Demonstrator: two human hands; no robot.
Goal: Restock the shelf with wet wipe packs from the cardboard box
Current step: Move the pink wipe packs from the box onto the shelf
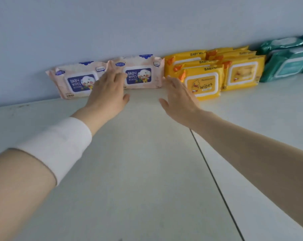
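Left hand (107, 94) and right hand (180, 96) (fingers extended, close together) flank pink pack (140, 73) at shelf (147, 153) rear edge

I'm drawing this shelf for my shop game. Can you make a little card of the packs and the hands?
Place: white shelf against a pale wall
Pink packs: two, side by side, leaning on the wall
Yellow packs: several, right of the pink ones
Green packs: far right, at least two
Left hand: open, fingers over where the pink packs meet
Right hand: open, holding nothing, between pink and yellow packs
Cardboard box: not in view
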